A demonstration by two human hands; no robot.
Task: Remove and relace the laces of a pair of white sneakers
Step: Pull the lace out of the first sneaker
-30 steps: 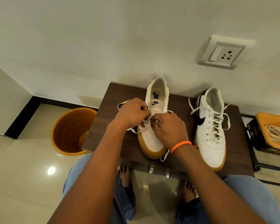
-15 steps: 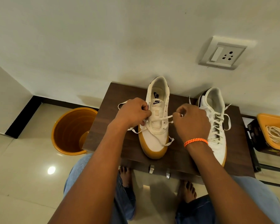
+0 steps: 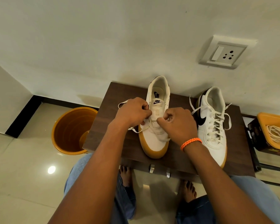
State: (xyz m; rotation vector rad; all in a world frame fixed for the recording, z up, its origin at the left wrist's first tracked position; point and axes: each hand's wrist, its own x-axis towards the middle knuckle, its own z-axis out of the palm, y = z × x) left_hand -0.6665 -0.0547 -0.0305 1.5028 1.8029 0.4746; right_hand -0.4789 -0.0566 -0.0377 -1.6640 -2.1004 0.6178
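Two white sneakers with gum soles stand on a dark wooden stool (image 3: 113, 97). The left sneaker (image 3: 155, 143) is partly laced; its white lace (image 3: 137, 130) trails off to the left. My left hand (image 3: 132, 112) pinches the lace at the shoe's left eyelet row. My right hand (image 3: 178, 122), with an orange band on the wrist, pinches the lace over the shoe's tongue. The right sneaker (image 3: 213, 126) is fully laced, its lace ends loose, and neither hand touches it.
An orange bucket (image 3: 71, 131) stands on the tiled floor left of the stool. An orange tray (image 3: 265, 120) with a coiled white cord sits on a dark box at right. The wall behind carries a socket plate (image 3: 225, 52). My bare feet are under the stool.
My right hand swung out to the right with the lace, then came back to the middle of the left sneaker. My left hand stayed at the shoe's left side.
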